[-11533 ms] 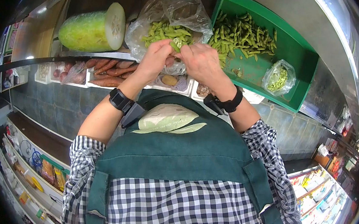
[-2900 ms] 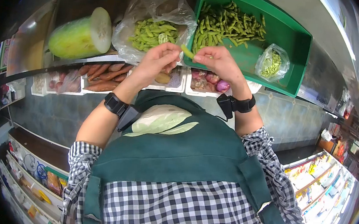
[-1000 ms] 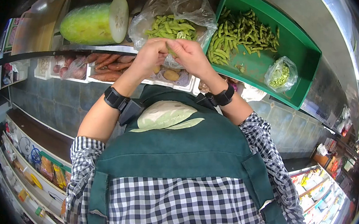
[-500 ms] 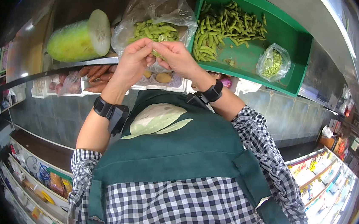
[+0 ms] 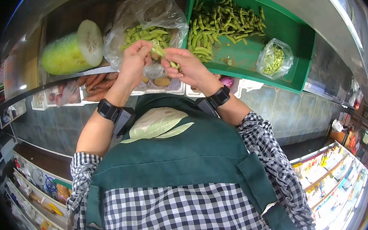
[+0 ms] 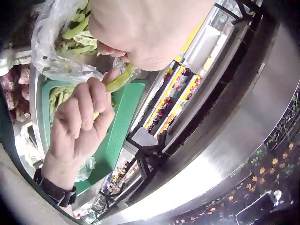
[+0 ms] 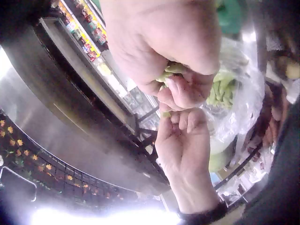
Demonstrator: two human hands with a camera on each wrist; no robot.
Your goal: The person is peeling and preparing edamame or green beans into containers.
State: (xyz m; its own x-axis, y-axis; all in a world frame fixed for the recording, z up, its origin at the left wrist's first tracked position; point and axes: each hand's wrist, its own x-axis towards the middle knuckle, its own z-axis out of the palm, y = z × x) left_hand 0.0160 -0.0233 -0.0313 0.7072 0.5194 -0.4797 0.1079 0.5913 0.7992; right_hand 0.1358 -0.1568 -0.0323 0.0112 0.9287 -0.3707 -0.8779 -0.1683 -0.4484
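Observation:
Both hands meet in front of an open clear plastic bag (image 5: pixel 134 12) of green pods. My left hand (image 5: pixel 134 63) pinches one end of a green pod (image 5: pixel 157 50), and the fingers of my right hand (image 5: pixel 189 67) are at its other end. More green shows inside the curled fingers of my right hand. In the left wrist view the pod (image 6: pixel 120 80) spans from my left hand (image 6: pixel 136 33) to my right hand (image 6: pixel 82 117). The right wrist view shows bits of pod (image 7: pixel 172 70) in my right hand (image 7: pixel 164 37), close to my left hand (image 7: pixel 185 145).
A green tray (image 5: pixel 248 76) at the right holds loose pods (image 5: pixel 220 22) and a small bag of shelled beans (image 5: pixel 275 60). At the left lies a cut winter melon (image 5: pixel 69 52). Sweet potatoes (image 5: pixel 99 84), potatoes (image 5: pixel 162 81) and onions stand in white crates below the counter's edge.
The hands were close together over a pod; now they are slightly apart, with the pod stretched between them. In the head view, the bag and tray have shifted left.

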